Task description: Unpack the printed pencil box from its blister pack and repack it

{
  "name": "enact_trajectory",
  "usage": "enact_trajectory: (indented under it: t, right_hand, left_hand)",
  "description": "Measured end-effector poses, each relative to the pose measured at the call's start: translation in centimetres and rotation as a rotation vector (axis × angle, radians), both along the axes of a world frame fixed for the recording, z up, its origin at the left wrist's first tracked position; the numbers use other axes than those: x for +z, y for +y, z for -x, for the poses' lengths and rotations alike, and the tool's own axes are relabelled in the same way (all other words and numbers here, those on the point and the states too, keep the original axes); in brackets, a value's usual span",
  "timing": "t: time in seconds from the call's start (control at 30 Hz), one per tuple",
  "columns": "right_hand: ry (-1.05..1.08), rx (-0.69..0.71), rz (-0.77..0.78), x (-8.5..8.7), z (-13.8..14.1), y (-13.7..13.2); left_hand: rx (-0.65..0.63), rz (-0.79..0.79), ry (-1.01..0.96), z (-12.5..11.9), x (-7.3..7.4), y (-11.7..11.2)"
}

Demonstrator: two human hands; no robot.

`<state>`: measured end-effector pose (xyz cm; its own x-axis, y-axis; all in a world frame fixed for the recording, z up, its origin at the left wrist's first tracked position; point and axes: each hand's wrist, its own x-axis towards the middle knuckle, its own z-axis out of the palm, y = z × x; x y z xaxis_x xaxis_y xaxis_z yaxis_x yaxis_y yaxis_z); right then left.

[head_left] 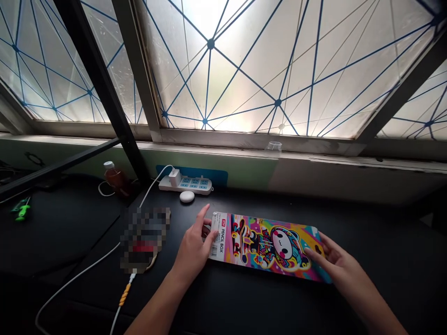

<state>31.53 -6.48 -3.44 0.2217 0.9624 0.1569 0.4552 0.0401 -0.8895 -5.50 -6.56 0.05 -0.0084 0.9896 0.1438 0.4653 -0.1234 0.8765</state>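
Both hands on it now: left hand (193, 246) half curled at the label end, thumb on top, index finger pointing away; right hand (337, 260) pinching the far end, thumb over the cover. Between them, the colourful cartoon pencil box (265, 246) lies face up over the black desk (261, 307). Just left, a blurred-out object (145, 239) with a white cable (80, 264); behind, a white power strip (202, 186) beneath the frosted window (244, 74).
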Motion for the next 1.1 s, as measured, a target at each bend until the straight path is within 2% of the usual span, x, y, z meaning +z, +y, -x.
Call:
enact_trajectory:
  t: [0.1, 0.23, 0.3, 0.43, 0.6, 0.7, 0.9, 1.1]
  right_hand:
    - [0.136, -0.055, -0.011, 0.5, 0.9, -0.5]
    - [-0.023, -0.106, -0.052, 0.8, 0.7, -1.3]
    - [-0.142, -0.06, -0.083, 1.1, 0.4, -1.6]
    - [-0.361, 0.125, -0.115, 1.5, 0.4, -1.7]
    - [-0.51, 0.26, -0.032, 0.8, 0.7, -1.5]
    - [-0.566, 0.237, 0.036, 0.1, 0.9, -1.8]
    - [-0.557, 0.155, 0.055, -0.2, 2.0, -1.7]
    - [-0.562, 0.126, 0.078, 0.5, 3.8, -0.7]
  left_hand:
    - [0.077, -0.065, -0.092, 0.2, 0.0, 0.2]
    - [0.07, -0.098, -0.127, 0.7, 0.0, 0.5]
    - [0.006, -0.134, -0.059, 1.0, 0.1, 0.5]
    - [-0.194, -0.189, 0.161, 1.3, 0.4, 0.4]
    - [-0.274, -0.079, 0.233, 1.3, 0.8, 0.1]
    - [-0.301, -0.011, 0.216, 1.7, 0.7, -0.3]
    - [-0.264, 0.132, 0.219, 2.2, 0.2, -0.8]
    - [-0.177, 0.109, 0.229, 0.2, 0.3, -0.1]
